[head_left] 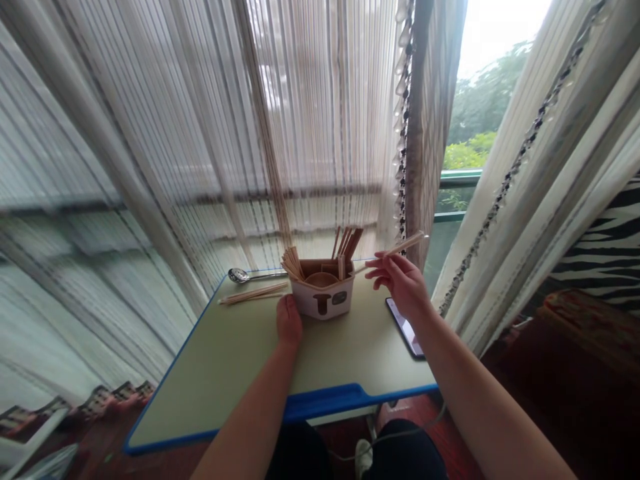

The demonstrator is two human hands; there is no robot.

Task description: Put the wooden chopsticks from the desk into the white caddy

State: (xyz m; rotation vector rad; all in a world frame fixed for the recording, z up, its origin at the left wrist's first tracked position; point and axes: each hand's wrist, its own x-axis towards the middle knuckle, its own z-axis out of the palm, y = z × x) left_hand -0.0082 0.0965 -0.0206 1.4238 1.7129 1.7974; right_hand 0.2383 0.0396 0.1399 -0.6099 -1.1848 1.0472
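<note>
Right fingers: pinched closed right now around slim pale wooden chopsticks, whose far ends are angled up and away to the right.

Left fingers: curled down and pressed against the holder's front left corner; whether anything is being gripped cannot be told.

Right hand: held raised just beside the holder, above the table's right side.

Left hand: kept low at the holder, in contact with its corner.

Holder: a white cardboard box holder with a brown print is seen standing near the table's back edge.

Inside the holder: bundled wooden chopsticks are packed in at the left, more at the back, and a round wooden dish is held within.

Left of the holder: loose wooden chopsticks are laid flat, and a steel spoon is placed by the back edge.

Right edge: a black smartphone is laid flat below the right hand.

Carrier: a pale green table with a blue plastic rim.
</note>
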